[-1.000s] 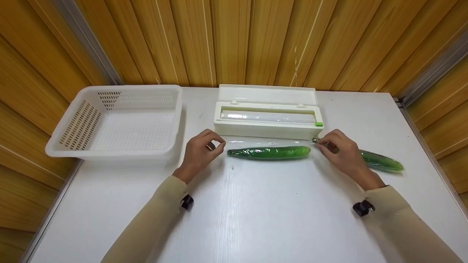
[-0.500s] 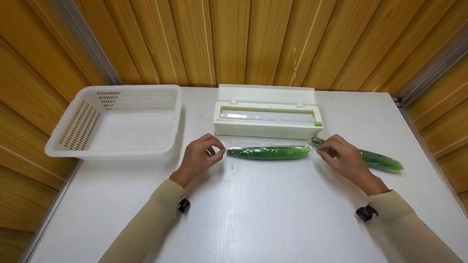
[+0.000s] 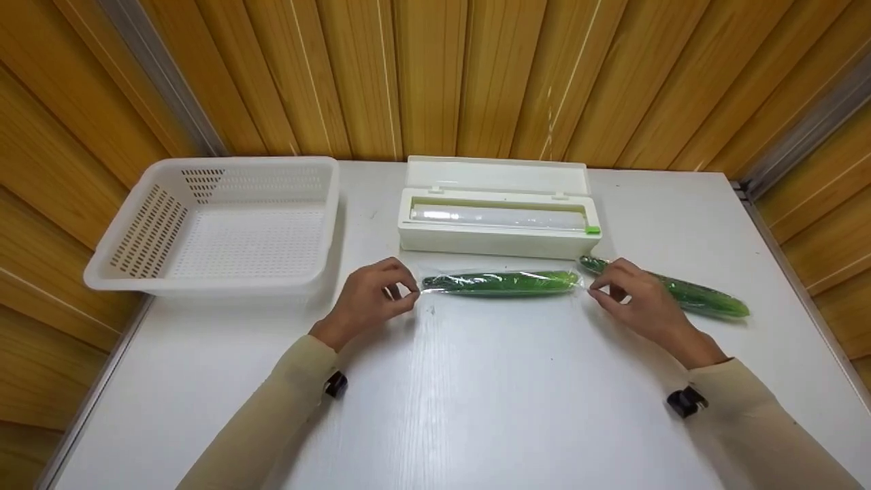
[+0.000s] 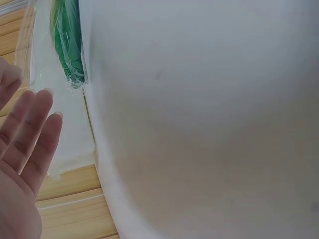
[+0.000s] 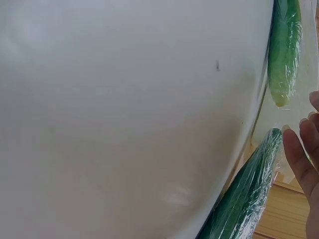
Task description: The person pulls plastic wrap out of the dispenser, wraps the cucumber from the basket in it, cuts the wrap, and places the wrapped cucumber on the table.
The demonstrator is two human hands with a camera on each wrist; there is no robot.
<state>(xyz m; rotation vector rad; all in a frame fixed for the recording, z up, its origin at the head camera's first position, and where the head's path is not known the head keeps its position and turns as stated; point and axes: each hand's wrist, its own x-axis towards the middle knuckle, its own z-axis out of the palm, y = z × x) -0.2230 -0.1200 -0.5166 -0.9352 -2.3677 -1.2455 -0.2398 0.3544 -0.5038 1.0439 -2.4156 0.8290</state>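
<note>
A green cucumber [image 3: 500,283] lies across the middle of the table under clear plastic wrap [image 3: 435,290]. At its left end the left hand [image 3: 371,292] pinches the wrap's edge between thumb and forefinger; the other fingers show spread in the left wrist view. The right hand [image 3: 636,297] pinches the wrap at the cucumber's right end. A second cucumber [image 3: 708,298], wrapped in film, slants behind and to the right of the right hand, which partly hides it. In the right wrist view this wrapped cucumber [image 5: 244,191] shows wrinkled, shiny film.
Behind the middle cucumber stands a white wrap dispenser [image 3: 500,243], lid raised, with a film roll [image 3: 500,216] inside and a green slider [image 3: 592,230] at its right. A white perforated basket [image 3: 211,284] stands at the left. A wood-patterned wall [image 3: 435,82] borders the table's back.
Both hands have drawn slightly toward the table's front, bringing the wrap's edge from behind the middle cucumber over its top to its near side. The wrapped cucumber at right stays put.
</note>
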